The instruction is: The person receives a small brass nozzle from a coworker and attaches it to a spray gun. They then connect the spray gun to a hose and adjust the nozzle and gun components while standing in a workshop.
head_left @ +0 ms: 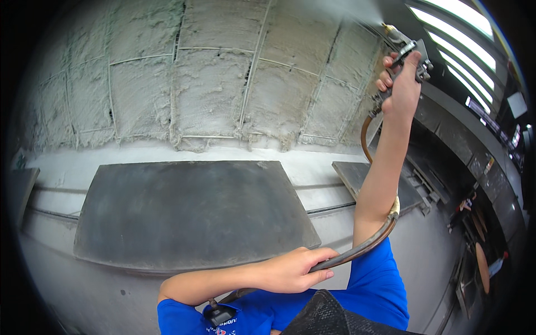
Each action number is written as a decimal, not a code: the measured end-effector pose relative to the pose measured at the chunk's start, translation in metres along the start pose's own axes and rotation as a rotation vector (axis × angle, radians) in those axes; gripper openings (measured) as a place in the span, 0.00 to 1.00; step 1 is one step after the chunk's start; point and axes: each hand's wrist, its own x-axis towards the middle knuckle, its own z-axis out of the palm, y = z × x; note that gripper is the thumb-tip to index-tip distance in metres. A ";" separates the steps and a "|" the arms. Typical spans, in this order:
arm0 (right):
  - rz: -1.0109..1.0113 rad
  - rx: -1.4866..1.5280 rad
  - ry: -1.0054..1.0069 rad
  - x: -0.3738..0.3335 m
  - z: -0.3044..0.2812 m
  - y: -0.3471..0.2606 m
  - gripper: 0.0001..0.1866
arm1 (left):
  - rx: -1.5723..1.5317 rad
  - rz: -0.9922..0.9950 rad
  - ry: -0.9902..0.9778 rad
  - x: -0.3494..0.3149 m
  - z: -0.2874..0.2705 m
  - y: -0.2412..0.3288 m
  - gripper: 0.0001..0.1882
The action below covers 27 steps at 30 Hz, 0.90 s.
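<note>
1. Grey-white, matted filter material covers the wall (215,84), held in panels by thin pale strips, with ragged edges along the bottom.
2. The pale floor (139,304) lies below it, looking dusty, crossed by dark lines or rails.
3. A large dark board (195,212) lies flat between the wall and the person, its surface smudged in dull grey-blue.
4. A blue shirt (374,282) fills the lower edge, its right sleeve reaching under the raised arm.
5. Bright strip windows (463,56) slant across the upper right.
6. A smaller dark board (349,173) sits right of the large one, partly behind the right forearm.
7. A pale mist (357,8) hangs at the top edge, before the wall.
8. Grey and brown hoses (365,247) run side by side from the left hand to the right elbow; a brown length shows again below the gun.
9. The left hand (293,271) grips the hoses between a finger above and the thumb below; I cannot tell how its other fingers lie.
10. The right hand (403,92) is raised at upper right, fingers curled round the gun's handle; whether the trigger is squeezed, I cannot tell.
11. The metal spray gun (397,38) tilts up and leftward in that hand.
12. Its brass-coloured nozzle (386,27) faces the mist.
</note>
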 end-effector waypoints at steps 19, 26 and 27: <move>0.154 0.141 -0.127 -0.022 0.029 0.005 0.28 | 0.137 0.153 0.438 -0.008 -0.046 0.028 0.15; 0.172 0.218 -0.174 -0.038 0.048 -0.003 0.31 | 0.250 0.219 0.663 -0.016 -0.066 0.052 0.13; 0.182 0.206 -0.176 -0.044 0.047 -0.002 0.33 | 0.212 0.205 0.728 -0.013 -0.071 0.053 0.13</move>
